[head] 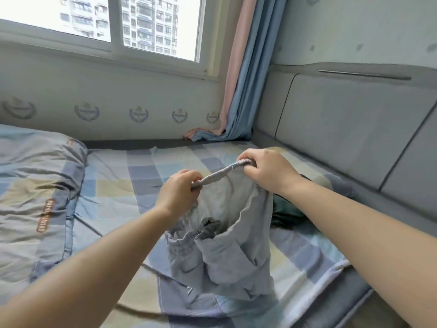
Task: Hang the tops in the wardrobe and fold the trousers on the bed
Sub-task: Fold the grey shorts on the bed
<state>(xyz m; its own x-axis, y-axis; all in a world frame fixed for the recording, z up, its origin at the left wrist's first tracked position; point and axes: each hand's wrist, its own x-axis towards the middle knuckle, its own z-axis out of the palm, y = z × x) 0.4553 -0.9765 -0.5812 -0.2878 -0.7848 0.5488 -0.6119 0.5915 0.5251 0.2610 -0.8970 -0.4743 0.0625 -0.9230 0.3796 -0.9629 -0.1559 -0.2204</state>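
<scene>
We find our left hand (176, 190) and right hand (267, 172) both gripping the waistband of grey trousers (227, 245), legs bunched above the bed (113, 185).

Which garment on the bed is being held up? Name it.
The light grey trousers, gripped at the waistband by both hands; the dark green garment lies untouched beside them.

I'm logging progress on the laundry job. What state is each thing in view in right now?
Grey trousers: unfolded, held up by the waistband, legs bunched on the bed.
Left hand: grips the waistband.
Right hand: grips the waistband.
Dark green garment: lying crumpled on the bed, partly hidden.
Quilt: heaped at the left.
Curtain: drawn aside, its hem resting on the bed.
Window: looks shut.
</scene>
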